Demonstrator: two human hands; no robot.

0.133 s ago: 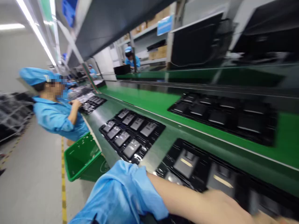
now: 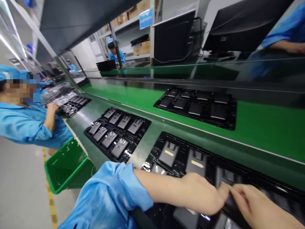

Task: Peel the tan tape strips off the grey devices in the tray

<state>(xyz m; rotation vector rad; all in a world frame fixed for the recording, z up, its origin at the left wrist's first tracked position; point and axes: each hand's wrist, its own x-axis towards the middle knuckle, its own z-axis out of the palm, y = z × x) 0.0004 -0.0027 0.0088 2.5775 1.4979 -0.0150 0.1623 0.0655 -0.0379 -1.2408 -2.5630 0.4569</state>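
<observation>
At the near edge, the left hand (image 2: 202,194) reaches in from a rolled blue sleeve (image 2: 111,197) and the right hand (image 2: 257,206) comes in from the lower right. Their fingertips meet over a small dark part (image 2: 227,200) and both hands pinch it, fingers curled rather than spread. The part sits just above the near black tray (image 2: 152,159), at that tray's near right end; blur hides its exact shape. This tray lies on the dark green surface (image 2: 154,127) and holds flat grey units in pockets, two of them with pale strips.

To the left and a little farther, a second tray (image 2: 116,133) carries two rows of grey units. Beyond a pale dividing line, a third tray (image 2: 197,106) rests on the brighter green belt (image 2: 262,127). Left of the surface, a green bin (image 2: 64,165) stands on the floor. Farther left, a person in blue (image 2: 28,124) has a hand at another tray (image 2: 73,105). At the far side stand dark monitors (image 2: 173,38).
</observation>
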